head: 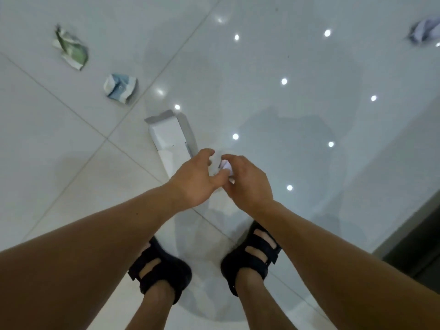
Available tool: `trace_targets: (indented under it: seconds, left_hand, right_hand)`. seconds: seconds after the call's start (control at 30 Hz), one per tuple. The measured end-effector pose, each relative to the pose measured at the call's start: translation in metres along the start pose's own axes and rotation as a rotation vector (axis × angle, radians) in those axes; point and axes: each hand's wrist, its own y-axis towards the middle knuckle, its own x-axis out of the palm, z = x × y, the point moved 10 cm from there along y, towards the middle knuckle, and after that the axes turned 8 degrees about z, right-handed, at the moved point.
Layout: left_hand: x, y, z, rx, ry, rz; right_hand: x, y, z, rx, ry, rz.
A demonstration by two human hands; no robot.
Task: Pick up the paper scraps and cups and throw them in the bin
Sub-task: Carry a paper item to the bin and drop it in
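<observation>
Just right of a flattened white carton on the tiled floor, the right hand pinches a small pale paper scrap. The left hand, fingers loosely spread, seems to hold nothing. Left of the carton and farther away lie a blue crumpled scrap and a green crumpled scrap. No bin shows. So light a pinch could let the scrap slip while it is carried.

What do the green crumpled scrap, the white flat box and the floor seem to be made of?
Green crumpled scrap: printed paper, likely; sharp creases. White flat box: thin matte cardboard, folded flaps. Floor: glossy tile, mirrors ceiling lights, grout lines.
</observation>
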Motion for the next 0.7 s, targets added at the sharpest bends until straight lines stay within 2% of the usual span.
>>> trace_targets:
  seconds: [0.07,0.13,0.33,0.43,0.53,0.63,0.7]
  left_hand:
    - [-0.03,-0.009,0.005,0.008,-0.025,0.045]
    - [-0.059,-0.015,0.003,0.009,-0.04,0.092]
    - [-0.112,-0.033,-0.051,-0.066,-0.091,0.216]
    - [-0.124,-0.036,-0.105,-0.143,-0.076,0.288]
    - [-0.128,-0.036,-0.163,-0.216,-0.095,0.346]
    - [-0.122,-0.035,-0.204,-0.228,-0.062,0.369]
    - [-0.117,-0.036,-0.221,-0.228,-0.063,0.38]
  right_hand:
    - [-0.004,0.001,-0.043,-0.058,0.055,0.001]
    - [-0.006,0.005,-0.07,-0.043,0.128,0.007]
    - [0.034,0.009,-0.113,-0.013,0.26,-0.092]
    - [0.062,0.022,-0.1,-0.022,0.059,-0.094]
    - [0.078,0.046,-0.07,0.059,-0.218,0.053]
    - [0.104,0.064,-0.051,0.232,-0.312,0.098]
    - [0.123,0.07,-0.049,0.275,-0.334,0.117]
